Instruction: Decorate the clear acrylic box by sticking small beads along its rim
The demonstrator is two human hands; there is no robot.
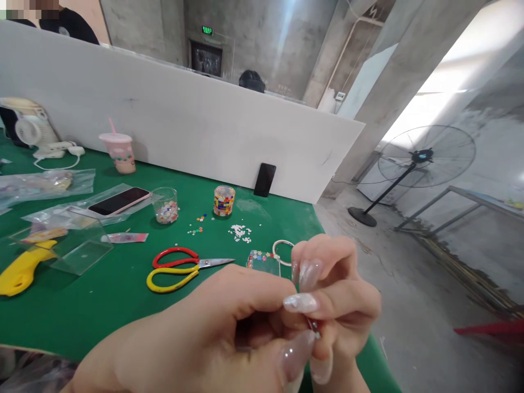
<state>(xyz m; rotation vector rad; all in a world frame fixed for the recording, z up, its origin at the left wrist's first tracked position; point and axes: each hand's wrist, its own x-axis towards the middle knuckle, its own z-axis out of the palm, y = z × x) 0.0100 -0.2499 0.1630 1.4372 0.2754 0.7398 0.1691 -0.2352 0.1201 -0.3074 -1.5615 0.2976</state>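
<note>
Both my hands meet close to the camera over the table's near right corner. My left hand (213, 322) and my right hand (344, 300) pinch a tiny dark red piece (314, 327) between their fingertips; most of it is hidden. Just beyond them on the green table (102, 295) lie a small clear block with coloured beads (262, 261) and a white ring (282, 252). Scissors with a red and a yellow handle (180, 267) lie to the left.
A cup of beads (166, 205), a bead-covered jar (224, 200), loose beads (240, 232), two phones (118, 201) (264, 179), a clear box (77, 245), a yellow tool (20, 270), a pink cup (119, 153). White partition (184, 125) behind; floor fan (421, 158) right.
</note>
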